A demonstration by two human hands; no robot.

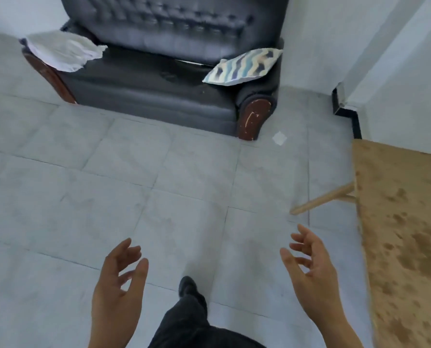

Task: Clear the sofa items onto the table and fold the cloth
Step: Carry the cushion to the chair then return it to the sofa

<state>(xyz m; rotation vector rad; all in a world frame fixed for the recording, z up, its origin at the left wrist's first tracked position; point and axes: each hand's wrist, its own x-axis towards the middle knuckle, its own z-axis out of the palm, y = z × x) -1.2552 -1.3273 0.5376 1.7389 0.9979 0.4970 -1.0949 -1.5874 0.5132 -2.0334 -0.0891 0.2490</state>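
Observation:
A dark tufted sofa [159,79] stands at the far side of the tiled floor. A crumpled white cloth [64,52] lies over its left armrest. A cushion with wavy blue, dark and cream stripes [244,66] leans against its right armrest. The wooden table [405,222], mottled tan, fills the right edge of the view. My left hand [119,285] and my right hand [312,267] are held out low in front of me, palms facing each other, fingers apart and holding nothing, well short of the sofa.
Grey floor tiles [109,197] stretch between me and the sofa. A small white scrap [279,138] lies on the floor by the sofa's right foot. A slanted table leg [322,199] juts out leftward. My dark trouser leg and shoe [189,287] show below.

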